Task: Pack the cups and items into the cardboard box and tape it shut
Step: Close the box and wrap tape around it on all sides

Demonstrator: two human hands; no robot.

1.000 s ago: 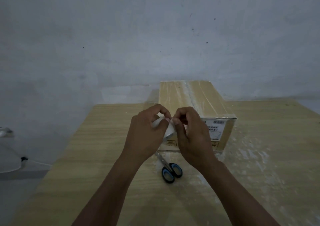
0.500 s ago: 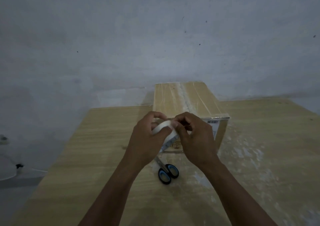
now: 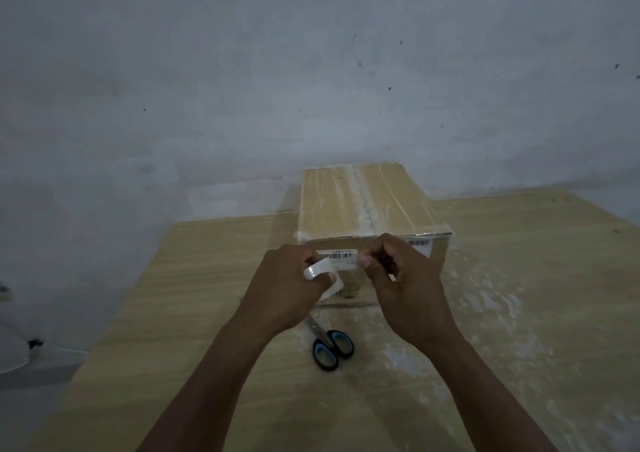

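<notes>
A closed cardboard box [image 3: 363,202] stands on the wooden table [image 3: 194,278], its top seam covered with clear tape and labels on its near face. In front of that face, my left hand [image 3: 287,289] grips a roll of clear tape [image 3: 317,271]. My right hand [image 3: 405,285] sits a short way to the right, fingers curled and pinching what looks like the tape's free end, which is too clear to see well. The box's contents are hidden.
Scissors with black and blue handles [image 3: 329,346] lie on the table just below my hands. Whitish residue marks the table's right half [image 3: 502,313]. A grey wall [image 3: 311,71] rises right behind the box. A cable [image 3: 33,344] shows off the table's left edge.
My hands have drawn apart: the right hand moved right, away from the roll in my left hand. A barcode label on the box face now shows between them.
</notes>
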